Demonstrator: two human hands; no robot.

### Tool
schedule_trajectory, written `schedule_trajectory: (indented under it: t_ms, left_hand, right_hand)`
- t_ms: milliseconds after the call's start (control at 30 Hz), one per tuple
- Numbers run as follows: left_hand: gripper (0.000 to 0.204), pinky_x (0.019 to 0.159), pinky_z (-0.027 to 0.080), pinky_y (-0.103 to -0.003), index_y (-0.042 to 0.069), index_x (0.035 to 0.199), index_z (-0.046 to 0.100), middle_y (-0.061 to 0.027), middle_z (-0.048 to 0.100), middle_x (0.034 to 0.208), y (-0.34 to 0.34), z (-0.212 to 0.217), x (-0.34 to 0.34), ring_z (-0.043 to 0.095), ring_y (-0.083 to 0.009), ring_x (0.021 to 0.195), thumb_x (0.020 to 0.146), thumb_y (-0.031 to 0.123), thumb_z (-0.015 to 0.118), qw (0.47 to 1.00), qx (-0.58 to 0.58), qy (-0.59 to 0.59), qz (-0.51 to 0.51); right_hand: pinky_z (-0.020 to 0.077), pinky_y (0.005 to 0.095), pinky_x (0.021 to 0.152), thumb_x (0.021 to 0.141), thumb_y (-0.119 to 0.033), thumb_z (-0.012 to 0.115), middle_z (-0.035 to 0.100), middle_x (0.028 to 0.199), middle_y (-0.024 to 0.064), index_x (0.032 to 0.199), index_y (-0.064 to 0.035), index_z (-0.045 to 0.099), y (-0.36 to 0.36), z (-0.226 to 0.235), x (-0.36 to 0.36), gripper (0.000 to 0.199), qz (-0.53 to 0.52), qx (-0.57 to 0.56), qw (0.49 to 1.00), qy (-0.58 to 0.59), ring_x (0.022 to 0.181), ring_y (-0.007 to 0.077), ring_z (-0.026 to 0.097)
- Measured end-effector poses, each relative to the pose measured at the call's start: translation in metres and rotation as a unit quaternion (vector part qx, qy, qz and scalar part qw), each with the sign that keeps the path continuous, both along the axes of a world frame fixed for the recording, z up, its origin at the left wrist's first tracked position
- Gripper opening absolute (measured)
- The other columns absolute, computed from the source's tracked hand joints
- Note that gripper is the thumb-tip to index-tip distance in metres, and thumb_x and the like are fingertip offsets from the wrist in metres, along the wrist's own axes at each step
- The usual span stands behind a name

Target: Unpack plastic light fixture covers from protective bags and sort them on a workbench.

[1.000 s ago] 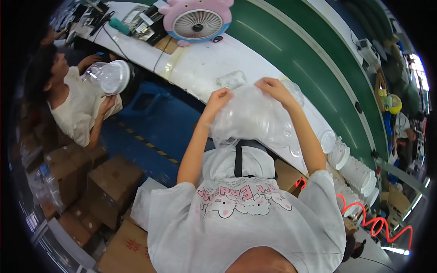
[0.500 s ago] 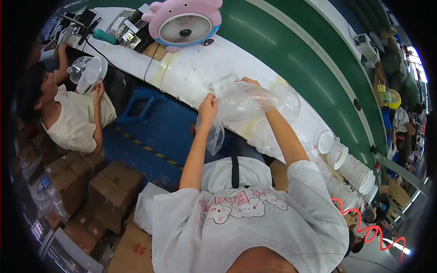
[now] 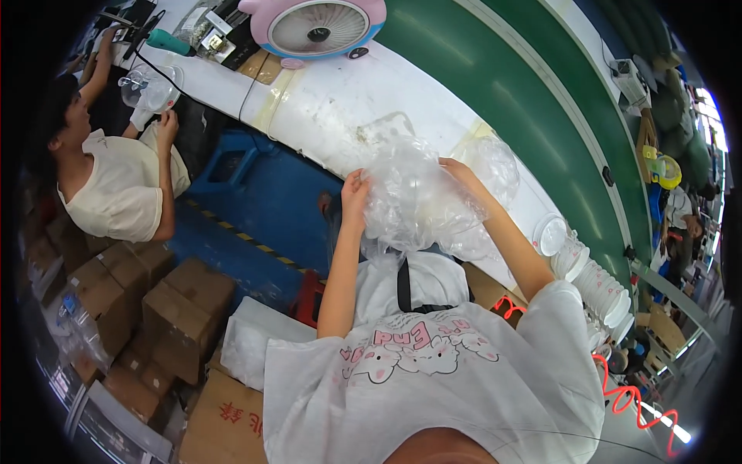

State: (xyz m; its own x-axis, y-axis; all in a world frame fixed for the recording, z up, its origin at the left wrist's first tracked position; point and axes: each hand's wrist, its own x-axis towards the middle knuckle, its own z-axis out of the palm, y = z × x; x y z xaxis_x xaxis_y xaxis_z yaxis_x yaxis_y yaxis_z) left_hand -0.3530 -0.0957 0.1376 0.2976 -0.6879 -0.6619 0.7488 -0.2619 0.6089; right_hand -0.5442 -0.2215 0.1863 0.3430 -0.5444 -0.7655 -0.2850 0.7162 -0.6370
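Observation:
My left hand [image 3: 355, 190] and my right hand [image 3: 454, 170] both grip a crumpled clear plastic bag [image 3: 413, 201], holding it up over the edge of the white work table [image 3: 332, 116]. A clear round dish shape shows through the bag, near a clear plastic bowl [image 3: 495, 166] lying on the table just past my right hand. A flat clear lid [image 3: 384, 127] lies on the table beyond the bag.
A pink and blue fan [image 3: 313, 27] stands at the table's far end. A green conveyor belt [image 3: 510, 85] runs alongside. White bowls [image 3: 599, 282] are stacked at my right. A co-worker [image 3: 116, 178] on my left holds a clear bowl. Cardboard boxes [image 3: 170, 301] sit on the floor.
I have lifted the bag off the table and pulled it toward me, my hands now closer together on its top. The co-worker raised the clear bowl higher.

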Motion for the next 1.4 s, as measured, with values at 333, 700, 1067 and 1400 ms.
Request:
schedule_trajectory:
  t_ms: [333, 700, 1067, 1400]
  left_hand:
    - [0.016, 0.059, 0.042, -0.023, 0.002, 0.093, 0.055, -0.0029, 0.058, 0.081, 0.017, -0.054, -0.004, 0.054, -0.0103, 0.069, 0.078, 0.008, 0.055, 0.944, 0.057, -0.31, -0.096]
    - [0.022, 0.063, 0.044, -0.027, 0.009, 0.092, 0.062, -0.0076, 0.057, 0.104, -0.005, -0.012, 0.039, 0.056, -0.0196, 0.081, 0.075, 0.022, 0.061, 0.837, -0.002, -0.521, -0.167]
    - [0.029, 0.064, 0.044, -0.025, 0.005, 0.105, 0.057, -0.0075, 0.061, 0.095, 0.008, -0.084, 0.039, 0.057, -0.0157, 0.082, 0.086, 0.025, 0.048, 0.825, -0.105, -0.516, -0.205]
    - [0.03, 0.052, 0.042, -0.027, 0.015, 0.099, 0.06, -0.0057, 0.05, 0.098, -0.008, 0.124, 0.001, 0.053, -0.0188, 0.063, 0.07, 0.025, 0.064, 0.674, -0.189, -0.65, -0.296]
  right_hand:
    - [0.0483, 0.0328, 0.062, 0.069, -0.011, 0.051, 0.06, 0.066, 0.0166, 0.083, 0.0019, 0.059, 0.001, -0.049, 0.009, 0.021, 0.223, -0.294, 0.884, 0.287, 0.058, 0.026, 0.06]
    - [0.0482, 0.0379, 0.067, 0.065, -0.017, 0.054, 0.06, 0.076, 0.0218, 0.071, 0.0016, 0.062, -0.037, -0.115, 0.017, 0.021, 0.383, -0.282, 0.776, 0.414, 0.072, 0.0335, 0.06]
    - [0.0457, 0.0293, 0.068, 0.075, -0.022, 0.059, 0.059, 0.09, 0.0082, 0.1, -0.0131, 0.057, -0.002, 0.136, 0.016, 0.027, 0.053, -0.467, 0.874, 0.125, 0.074, 0.0245, 0.056]
    - [0.0459, 0.0356, 0.058, 0.071, -0.02, 0.063, 0.049, 0.091, 0.01, 0.095, -0.0136, 0.052, -0.003, 0.061, -0.084, 0.027, 0.193, -0.521, 0.725, 0.408, 0.067, 0.0258, 0.056]
